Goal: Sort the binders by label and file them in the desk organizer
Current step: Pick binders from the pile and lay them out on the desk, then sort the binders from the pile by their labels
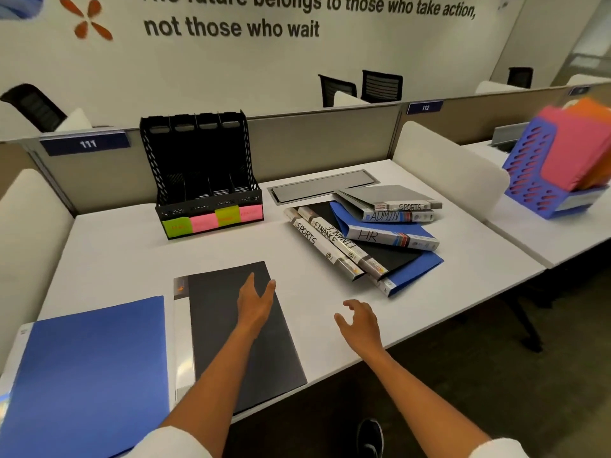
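The left hand [255, 300] is extended over the upper right portion of a black binder [238, 335] lying flat on the white desk [132, 256], fingers straight and thumb spread, holding nothing; whether the palm touches the cover cannot be determined. The right hand [358, 322] is held over bare desk just right of that binder, fingers loosely curled and spread, holding nothing. A blue binder [89, 375] lies flat at the near left, beside the black one. The remaining binders form a loose overlapping pile [363, 239] well beyond and to the right of both hands; legible spine labels read SPORTS, FINANCE, HR, ADMIN and SPORTS, and two grey binders sit at the far end of the pile. The black desk organizer [201, 173] stands upright at the far left-centre of the desk against the partition, with its four slots holding no binders and green and pink sticky notes along its front edge; their writing is too blurred to read. On the adjoining desk to the right stands a blue file rack [535, 180] holding pink and orange folders.
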`<state>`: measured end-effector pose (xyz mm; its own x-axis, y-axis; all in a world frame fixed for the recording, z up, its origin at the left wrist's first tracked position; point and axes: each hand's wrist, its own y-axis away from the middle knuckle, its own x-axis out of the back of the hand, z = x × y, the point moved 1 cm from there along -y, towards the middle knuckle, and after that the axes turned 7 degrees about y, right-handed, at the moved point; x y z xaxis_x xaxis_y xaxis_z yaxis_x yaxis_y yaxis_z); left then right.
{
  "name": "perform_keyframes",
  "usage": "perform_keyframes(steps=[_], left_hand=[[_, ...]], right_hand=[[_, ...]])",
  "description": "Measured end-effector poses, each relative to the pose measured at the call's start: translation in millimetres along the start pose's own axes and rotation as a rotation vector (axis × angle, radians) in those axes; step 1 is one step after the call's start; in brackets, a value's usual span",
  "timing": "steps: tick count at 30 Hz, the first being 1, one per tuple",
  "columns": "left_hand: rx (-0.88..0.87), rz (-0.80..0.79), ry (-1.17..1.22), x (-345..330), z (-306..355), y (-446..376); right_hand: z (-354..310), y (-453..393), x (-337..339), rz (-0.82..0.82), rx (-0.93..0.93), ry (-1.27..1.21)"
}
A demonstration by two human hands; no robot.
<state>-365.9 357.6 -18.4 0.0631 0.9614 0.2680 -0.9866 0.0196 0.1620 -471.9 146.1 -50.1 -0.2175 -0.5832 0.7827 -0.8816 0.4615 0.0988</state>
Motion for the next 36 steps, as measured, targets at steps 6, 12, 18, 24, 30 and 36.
perform_keyframes(steps=[6,12,18,24,30,36], left_hand=[[0.072,-0.103,0.13,-54.9,14.8,-6.4],[0.136,-0.162,0.156,-105.4,25.3,-26.2],[0.078,-0.088,0.129,-155.1,46.5,-49.8],[-0.127,0.097,0.113,-206.1,97.0,-91.3],[-0.191,0.032,0.067,-267.5,138.0,-131.4],[-0.216,-0.035,-0.061,-323.1,159.9,-158.5]], right_hand=[[33.8,-24.3,31.5,0.09,-0.111,-0.073],[64.3,-59.3,62.6,0.145,-0.172,-0.139],[94.6,-108.0,93.7,0.182,-0.218,-0.173],[125.4,-178.8,132.2,0.229,-0.228,-0.184],[156.0,-248.6,174.1,0.238,-0.218,-0.188],[185.9,-314.4,209.6,0.237,-0.215,-0.174]])
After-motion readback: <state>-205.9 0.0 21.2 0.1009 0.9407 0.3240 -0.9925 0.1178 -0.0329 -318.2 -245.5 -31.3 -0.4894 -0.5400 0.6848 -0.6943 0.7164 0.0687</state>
